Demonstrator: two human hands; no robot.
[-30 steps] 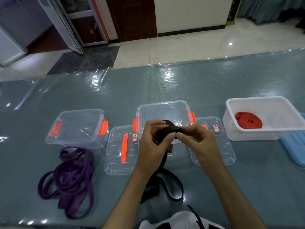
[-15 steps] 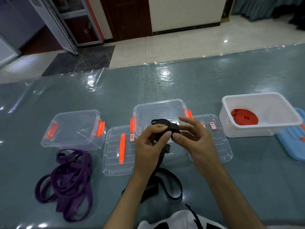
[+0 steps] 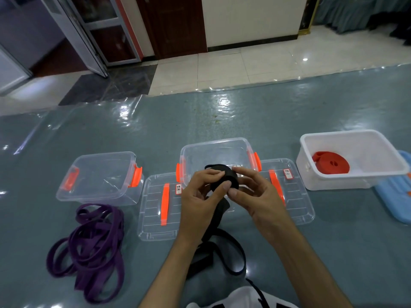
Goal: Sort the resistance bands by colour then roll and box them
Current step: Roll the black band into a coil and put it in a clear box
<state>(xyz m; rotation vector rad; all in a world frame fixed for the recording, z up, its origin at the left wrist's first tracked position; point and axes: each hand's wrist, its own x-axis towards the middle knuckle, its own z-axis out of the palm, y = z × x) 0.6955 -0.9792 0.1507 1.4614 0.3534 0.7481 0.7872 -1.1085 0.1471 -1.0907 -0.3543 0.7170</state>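
While the purple bands (image 3: pixel 89 250) lie loose in a heap at eight o'clock on the desk (image 3: pixel 244 121), a black band (image 3: pixel 223 177) is being rolled in mid-air at the centre of the view. The coil is gripped by the left hand (image 3: pixel 200 201), thumb laid across its face, and pinched from the three o'clock side by the right hand (image 3: pixel 255 192); the unrolled tail is seen hanging to the desk at six o'clock. A clear box (image 3: pixel 219 158) with orange latches stands open just behind the coil at twelve o'clock, flanked by two clear lids (image 3: pixel 160 210). Another clear box (image 3: pixel 100 176) stands at ten o'clock, and a rolled red band (image 3: pixel 331 163) is already laid in the white box (image 3: pixel 355 138) at two o'clock. The rolling step is judged unfinished. Next, the slack would need to be wound on tightly before the roll is lowered into the clear box.
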